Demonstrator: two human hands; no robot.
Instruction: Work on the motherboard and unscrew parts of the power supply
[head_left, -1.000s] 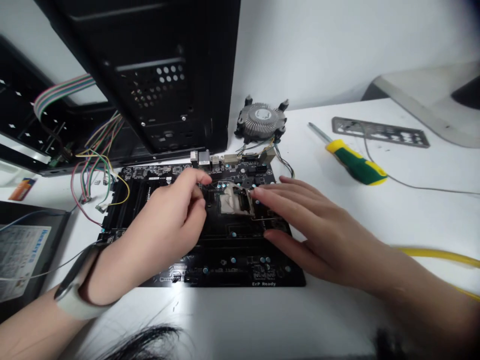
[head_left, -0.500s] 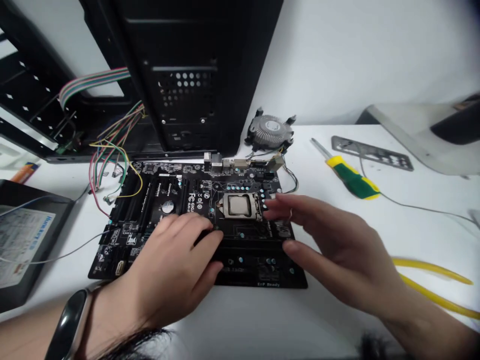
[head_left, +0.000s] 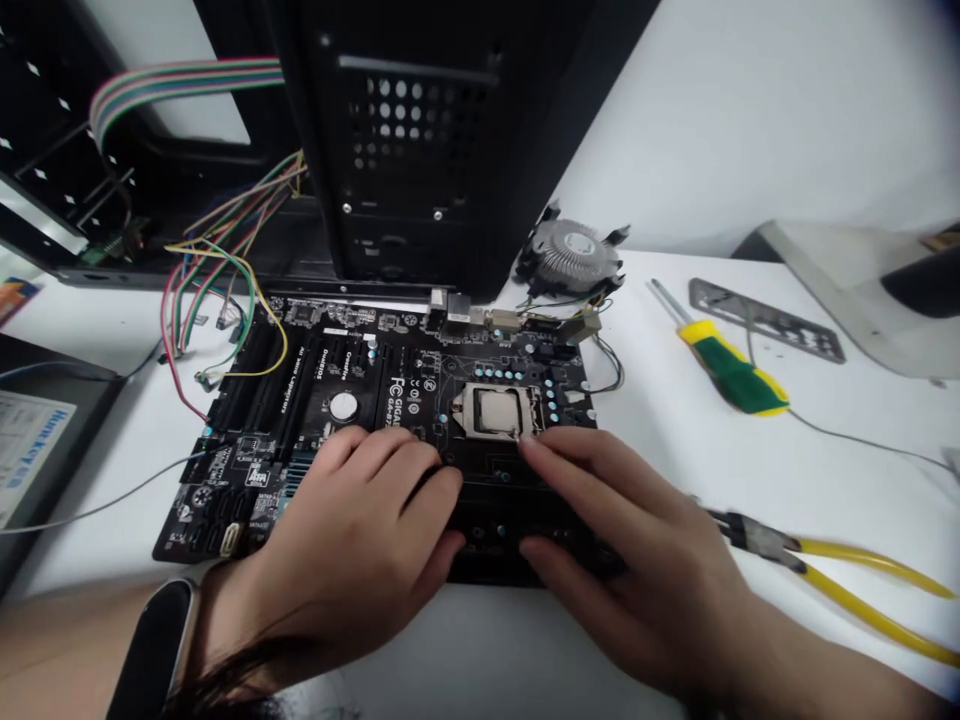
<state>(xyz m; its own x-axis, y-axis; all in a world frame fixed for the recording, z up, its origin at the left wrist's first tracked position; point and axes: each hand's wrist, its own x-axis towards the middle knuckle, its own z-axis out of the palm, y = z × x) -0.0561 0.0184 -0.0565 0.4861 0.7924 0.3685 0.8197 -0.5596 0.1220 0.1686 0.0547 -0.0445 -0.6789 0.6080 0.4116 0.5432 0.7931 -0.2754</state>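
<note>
A black motherboard (head_left: 360, 390) lies flat on the white table, with a bare processor in its metal socket (head_left: 497, 411). My left hand (head_left: 367, 510) is curled over its front middle, gripping at the left end of the long memory slots (head_left: 484, 500); its fingertips are partly hidden. A dark band (head_left: 154, 645) is on the left wrist. My right hand (head_left: 637, 530) hovers over or touches the right end of the slots, open, the thumb apart from the fingers. Its fingertips come close to the socket's lower right corner.
An open black computer case (head_left: 465, 150) stands behind the board, with loose coloured wires (head_left: 247, 230) hanging out. A round cooler fan (head_left: 574, 255), a green-yellow screwdriver (head_left: 731, 365), a metal I/O plate (head_left: 765, 318) and yellow-handled pliers (head_left: 862, 565) lie right. A power supply (head_left: 45, 430) sits left.
My right hand has moved left and down, from beside the socket to the slots' right end. The left hand stays in about the same place on the board. The camera view has shifted slightly.
</note>
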